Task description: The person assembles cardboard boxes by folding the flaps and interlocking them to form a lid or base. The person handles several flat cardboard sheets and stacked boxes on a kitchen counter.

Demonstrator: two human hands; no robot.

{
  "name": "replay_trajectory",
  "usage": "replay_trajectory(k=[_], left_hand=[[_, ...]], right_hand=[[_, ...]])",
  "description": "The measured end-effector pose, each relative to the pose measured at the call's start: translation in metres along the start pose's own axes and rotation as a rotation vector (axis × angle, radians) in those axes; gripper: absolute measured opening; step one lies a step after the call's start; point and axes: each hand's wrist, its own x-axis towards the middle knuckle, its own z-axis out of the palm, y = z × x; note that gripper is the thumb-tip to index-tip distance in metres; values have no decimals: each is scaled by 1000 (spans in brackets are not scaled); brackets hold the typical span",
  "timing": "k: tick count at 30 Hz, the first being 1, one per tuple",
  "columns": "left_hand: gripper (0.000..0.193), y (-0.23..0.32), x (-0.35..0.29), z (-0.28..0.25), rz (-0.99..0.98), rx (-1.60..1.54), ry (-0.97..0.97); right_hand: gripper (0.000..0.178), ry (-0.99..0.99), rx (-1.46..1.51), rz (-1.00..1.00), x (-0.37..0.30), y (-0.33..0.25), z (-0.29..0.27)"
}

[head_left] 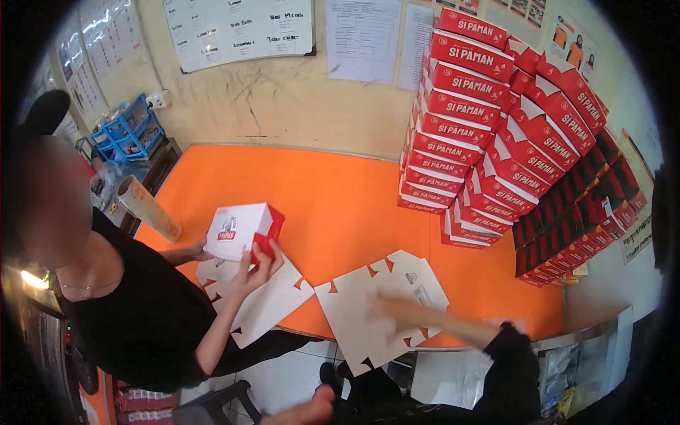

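A flat die-cut box blank (354,319), off-white with red-edged notches, lies at the orange table's near edge. Over it reaches my right hand (404,312), its fingers smeared by motion; whether it touches the card I cannot tell. Low in the view, short of the table, my left hand (312,411) shows only in part and blurred, its fingers not readable. To my left a co-worker in a black top holds a folded white-and-red carton (237,230) in both hands. Beneath that carton lies a second flat blank (265,312), its corner close to mine.
Tall stacks of folded red-and-white cartons (464,106) stand at the table's back right, beside stacked black-and-red boxes (574,219). A clear wrap roll (149,209) leans at the left edge of the orange table (312,191). A dark stool (219,404) stands below.
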Motion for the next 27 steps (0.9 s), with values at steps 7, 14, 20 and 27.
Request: replay_trajectory(k=[7, 14, 20, 27], left_hand=[[49, 5, 3, 22, 358, -79, -79], [49, 10, -10, 45, 393, -129, -189], [63, 0, -51, 63, -268, -113, -12], [51, -26, -86, 72, -274, -107, -219]], right_hand=[[49, 77, 118, -176, 5, -27, 120], [22, -75, 587, -147, 29, 24, 175], [26, 83, 527, 19, 10, -1, 150], [30, 20, 174, -169, 14, -32, 121]])
